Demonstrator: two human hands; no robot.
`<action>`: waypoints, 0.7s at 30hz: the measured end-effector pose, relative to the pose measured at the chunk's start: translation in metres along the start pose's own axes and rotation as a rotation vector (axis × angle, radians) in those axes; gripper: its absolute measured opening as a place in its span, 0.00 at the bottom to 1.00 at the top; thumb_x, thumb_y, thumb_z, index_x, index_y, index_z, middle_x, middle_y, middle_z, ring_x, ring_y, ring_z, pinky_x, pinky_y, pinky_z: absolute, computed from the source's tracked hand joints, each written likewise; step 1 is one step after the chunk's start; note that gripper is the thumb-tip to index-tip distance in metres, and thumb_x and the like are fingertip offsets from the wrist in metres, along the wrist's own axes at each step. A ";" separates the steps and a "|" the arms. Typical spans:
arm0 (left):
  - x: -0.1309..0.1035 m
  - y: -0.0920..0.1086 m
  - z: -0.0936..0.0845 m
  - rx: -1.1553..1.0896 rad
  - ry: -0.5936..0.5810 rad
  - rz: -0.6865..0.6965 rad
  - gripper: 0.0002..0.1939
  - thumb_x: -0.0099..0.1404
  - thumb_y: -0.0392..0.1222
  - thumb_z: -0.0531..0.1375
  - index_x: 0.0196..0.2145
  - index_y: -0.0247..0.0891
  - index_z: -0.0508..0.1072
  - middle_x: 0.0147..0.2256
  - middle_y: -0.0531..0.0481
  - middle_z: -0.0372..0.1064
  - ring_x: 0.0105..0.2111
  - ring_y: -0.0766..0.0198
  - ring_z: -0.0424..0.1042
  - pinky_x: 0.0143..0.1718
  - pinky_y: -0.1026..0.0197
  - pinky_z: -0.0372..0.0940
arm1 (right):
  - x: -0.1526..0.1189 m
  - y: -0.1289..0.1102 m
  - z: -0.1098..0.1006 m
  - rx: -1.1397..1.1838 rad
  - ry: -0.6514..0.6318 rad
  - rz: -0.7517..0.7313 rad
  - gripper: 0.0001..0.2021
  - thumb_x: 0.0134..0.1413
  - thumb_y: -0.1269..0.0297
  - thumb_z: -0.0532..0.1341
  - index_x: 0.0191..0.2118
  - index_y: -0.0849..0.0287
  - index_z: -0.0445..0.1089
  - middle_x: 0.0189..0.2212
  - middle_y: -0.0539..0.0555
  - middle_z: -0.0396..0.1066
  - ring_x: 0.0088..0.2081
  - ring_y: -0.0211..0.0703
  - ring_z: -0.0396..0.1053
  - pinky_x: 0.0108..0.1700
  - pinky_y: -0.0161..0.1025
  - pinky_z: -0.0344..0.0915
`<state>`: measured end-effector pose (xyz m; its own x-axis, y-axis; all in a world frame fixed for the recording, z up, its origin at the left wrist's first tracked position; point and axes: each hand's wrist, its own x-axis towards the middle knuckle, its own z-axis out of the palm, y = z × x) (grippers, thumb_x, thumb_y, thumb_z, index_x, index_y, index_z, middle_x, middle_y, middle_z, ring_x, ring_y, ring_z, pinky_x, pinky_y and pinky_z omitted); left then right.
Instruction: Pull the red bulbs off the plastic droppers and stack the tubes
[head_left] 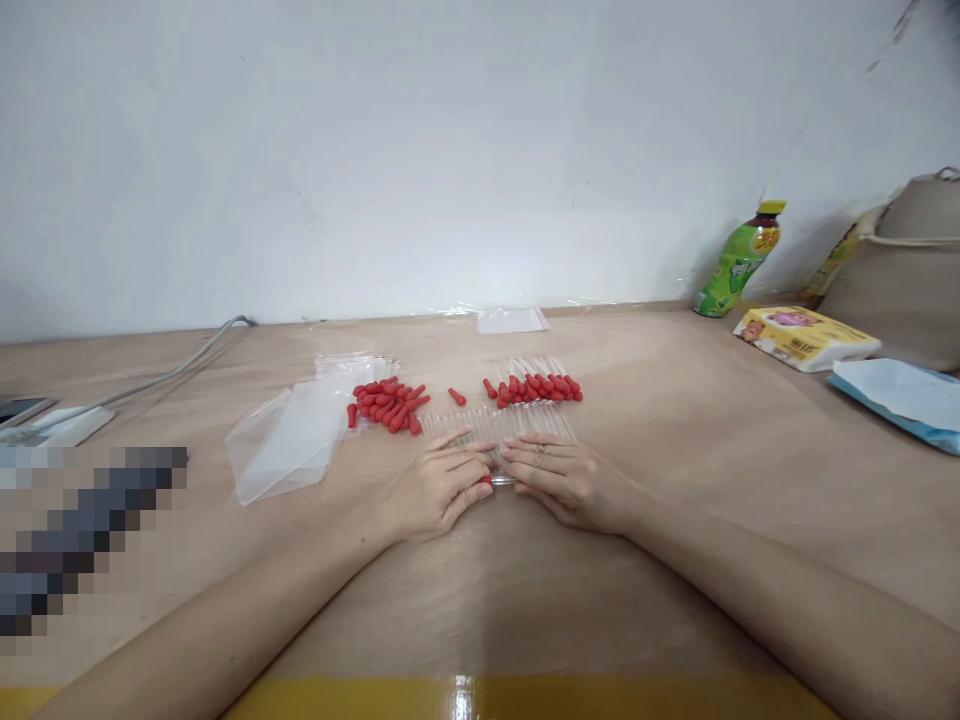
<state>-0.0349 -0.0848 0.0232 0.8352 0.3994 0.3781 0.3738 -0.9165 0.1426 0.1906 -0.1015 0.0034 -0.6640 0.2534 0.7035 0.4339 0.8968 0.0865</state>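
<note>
My left hand (pixel 442 487) is closed around a red rubber bulb (pixel 486 480), only its end showing at the fingertips. Facing it, my right hand (pixel 570 480) pinches a short stretch of clear glass tube (pixel 503 481) that meets the bulb. Just beyond the fingers lies a row of clear glass dropper tubes (pixel 480 422), partly covered by both hands. Behind that row, several droppers with red bulbs (pixel 540 387) lie side by side. A heap of loose red bulbs (pixel 386 402) sits to the left, and one single bulb (pixel 457 397) lies between the two groups.
Clear plastic bags (pixel 289 440) lie left of the heap, and a small white packet (pixel 513 320) is near the wall. At right stand a green bottle (pixel 739 262), a yellow tissue pack (pixel 804 338), a blue-and-white packet (pixel 900 400) and a bag (pixel 900 280). A grey cable (pixel 180 370) runs at left.
</note>
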 end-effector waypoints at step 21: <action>-0.013 -0.007 -0.005 -0.009 0.154 0.000 0.10 0.66 0.35 0.48 0.40 0.37 0.69 0.41 0.46 0.71 0.49 0.60 0.66 0.51 0.56 0.62 | -0.016 0.013 -0.008 0.022 0.015 0.033 0.18 0.57 0.73 0.52 0.54 0.60 0.61 0.47 0.57 0.68 0.53 0.44 0.62 0.53 0.46 0.62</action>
<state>-0.0505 -0.0832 0.0222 0.7630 0.3918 0.5141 0.3694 -0.9170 0.1507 0.2118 -0.0964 -0.0006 -0.6400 0.2777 0.7165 0.4421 0.8957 0.0478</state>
